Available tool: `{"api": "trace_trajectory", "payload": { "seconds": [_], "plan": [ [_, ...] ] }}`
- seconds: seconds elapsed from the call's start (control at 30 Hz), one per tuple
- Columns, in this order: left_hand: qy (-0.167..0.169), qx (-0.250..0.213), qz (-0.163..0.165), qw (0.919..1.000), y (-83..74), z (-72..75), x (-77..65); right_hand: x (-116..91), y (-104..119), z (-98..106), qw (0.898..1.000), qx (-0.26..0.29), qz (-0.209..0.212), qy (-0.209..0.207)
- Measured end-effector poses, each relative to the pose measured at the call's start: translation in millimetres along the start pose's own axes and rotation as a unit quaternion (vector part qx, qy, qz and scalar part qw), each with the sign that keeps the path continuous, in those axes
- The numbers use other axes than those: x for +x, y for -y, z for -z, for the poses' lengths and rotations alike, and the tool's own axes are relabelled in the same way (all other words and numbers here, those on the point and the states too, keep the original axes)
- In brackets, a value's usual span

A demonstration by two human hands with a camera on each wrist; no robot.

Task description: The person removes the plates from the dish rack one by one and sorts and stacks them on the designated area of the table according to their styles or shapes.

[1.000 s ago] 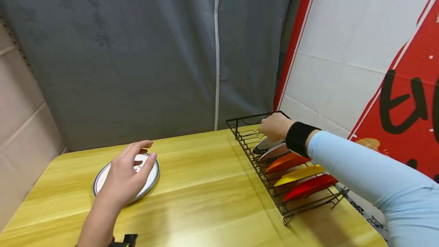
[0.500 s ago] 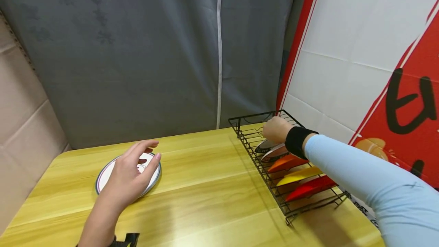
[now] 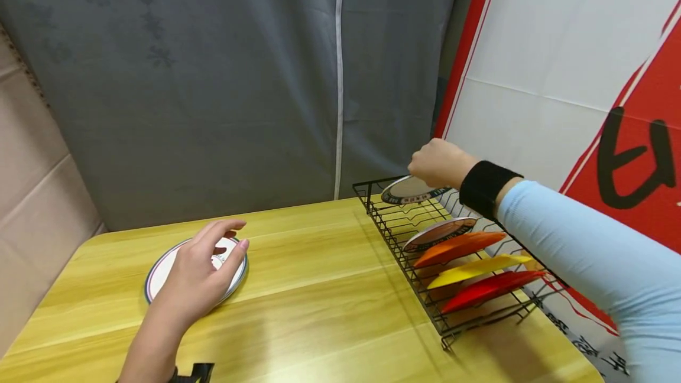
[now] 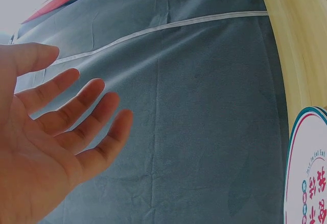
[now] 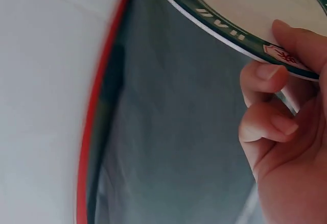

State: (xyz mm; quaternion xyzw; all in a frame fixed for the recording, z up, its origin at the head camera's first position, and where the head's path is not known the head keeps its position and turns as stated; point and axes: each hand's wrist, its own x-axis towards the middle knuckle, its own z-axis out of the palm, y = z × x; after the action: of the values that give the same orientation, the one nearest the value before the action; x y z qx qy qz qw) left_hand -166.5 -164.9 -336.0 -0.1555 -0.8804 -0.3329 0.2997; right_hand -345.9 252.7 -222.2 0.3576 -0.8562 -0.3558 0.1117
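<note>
My right hand pinches the rim of a white plate with a dark lettered border, held over the far end of the black wire dish rack. In the right wrist view the thumb lies on the face of this plate and curled fingers are under its edge. Still slotted in the rack are another dark-bordered plate, an orange plate, a yellow plate and a red plate. My left hand, fingers relaxed and holding nothing, hovers over a white plate with a blue rim lying on the table.
The wooden table runs back to a grey curtain. A white and red printed sheet hangs along the right side, close behind the rack. A pale wall bounds the left.
My right hand has lifted the dark-bordered plate up out of its slot and carried it toward the rack's far end. The left hand stays almost still.
</note>
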Motion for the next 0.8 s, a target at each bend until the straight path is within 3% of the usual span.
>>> {"api": "trace_trajectory", "payload": {
  "seconds": [0.2,0.27,0.33,0.43,0.53,0.63,0.7,0.8],
  "plan": [
    [-0.002,-0.008,-0.006,0.9999,-1.9,0.7,2.5,-7.3,0.1,80.6,0.993,0.097,-0.033,-0.058],
    [-0.004,-0.012,-0.012,0.9998,-3.5,-0.2,3.6,-10.9,6.9,100.7,0.984,0.148,-0.031,-0.095],
    [-0.006,-0.019,-0.018,0.9996,-5.2,-0.9,4.5,-15.5,16.5,115.4,0.968,0.202,-0.011,-0.149],
    [-0.015,-0.038,-0.029,0.9988,-8.6,-0.4,5.0,-22.9,34.7,127.8,0.93,0.271,0.045,-0.244],
    [-0.026,-0.069,-0.042,0.9964,-14.6,4.4,2.9,-27.0,55.2,134.0,0.889,0.304,0.097,-0.328],
    [-0.035,-0.104,-0.063,0.9919,-24.5,9.5,-1.2,-29.9,73.4,136.4,0.847,0.342,0.117,-0.39],
    [-0.042,-0.125,-0.087,0.9875,-31.8,12.0,-3.8,-31.7,83.6,135.7,0.81,0.383,0.125,-0.426],
    [-0.048,-0.157,-0.114,0.9799,-42.0,13.9,-7.3,-33.0,99.1,129.0,0.738,0.473,0.139,-0.462]
  ]
}}
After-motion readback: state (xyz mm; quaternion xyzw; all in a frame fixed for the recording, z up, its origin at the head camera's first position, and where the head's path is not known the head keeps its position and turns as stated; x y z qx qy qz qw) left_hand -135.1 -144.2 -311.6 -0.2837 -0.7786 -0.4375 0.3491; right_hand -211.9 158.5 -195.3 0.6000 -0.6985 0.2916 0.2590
